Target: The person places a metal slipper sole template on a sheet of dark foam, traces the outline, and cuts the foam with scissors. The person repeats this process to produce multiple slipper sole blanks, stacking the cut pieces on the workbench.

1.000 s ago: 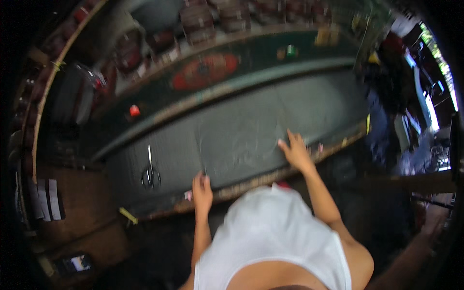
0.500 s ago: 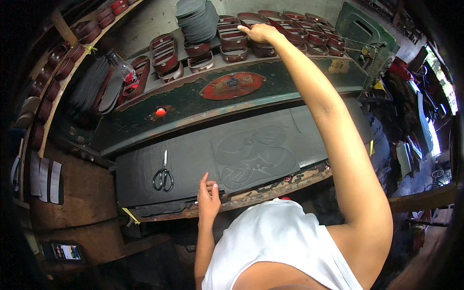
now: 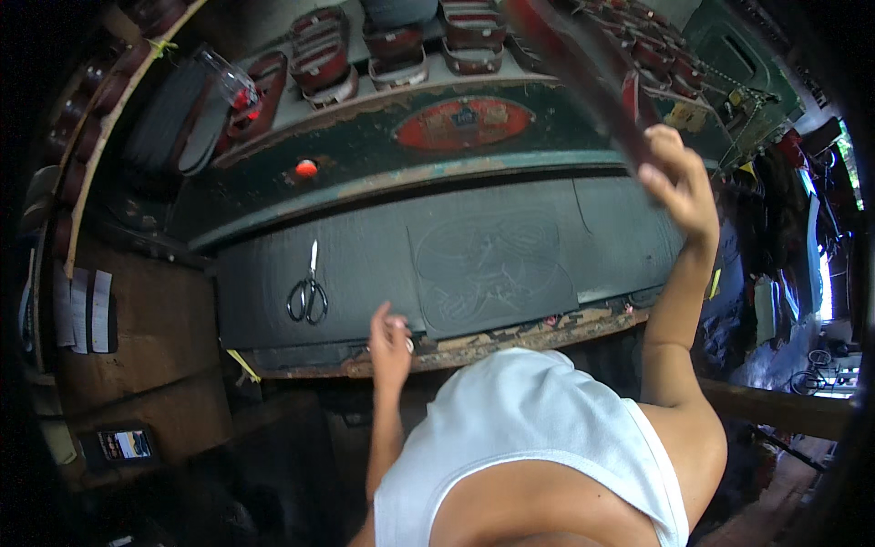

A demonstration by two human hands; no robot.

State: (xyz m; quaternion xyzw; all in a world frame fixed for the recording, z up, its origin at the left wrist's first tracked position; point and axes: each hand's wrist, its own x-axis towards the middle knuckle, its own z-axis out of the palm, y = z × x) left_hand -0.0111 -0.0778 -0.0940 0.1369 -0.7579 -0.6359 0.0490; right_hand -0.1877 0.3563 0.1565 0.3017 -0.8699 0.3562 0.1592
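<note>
My right hand (image 3: 682, 182) is raised at the right, fingers closed round one end of a long dark-red cutting die (image 3: 597, 87). The die is smeared by motion and slants up and left toward the ledge. Low at the front edge of the work surface hovers my left hand (image 3: 390, 345), fingers loosely apart with nothing visible in them. Just right of it lies a dark rubber sheet (image 3: 497, 273) bearing sole-shaped outlines. Black-handled scissors (image 3: 308, 296) rest on the dark surface to the left, blades pointing away.
Behind the surface, a green machine beam (image 3: 355, 150) carries an oval red plate (image 3: 465, 123) and a red button (image 3: 306, 169). Red cutting dies (image 3: 319, 55) are stacked on its ledge beside a clear bottle (image 3: 228, 80). A phone (image 3: 125, 445) lies at lower left.
My right hand has come back from the die rows toward me and right, bringing a red cutting die off the ledge. My left hand stays near the front edge; the whole view has shifted slightly.
</note>
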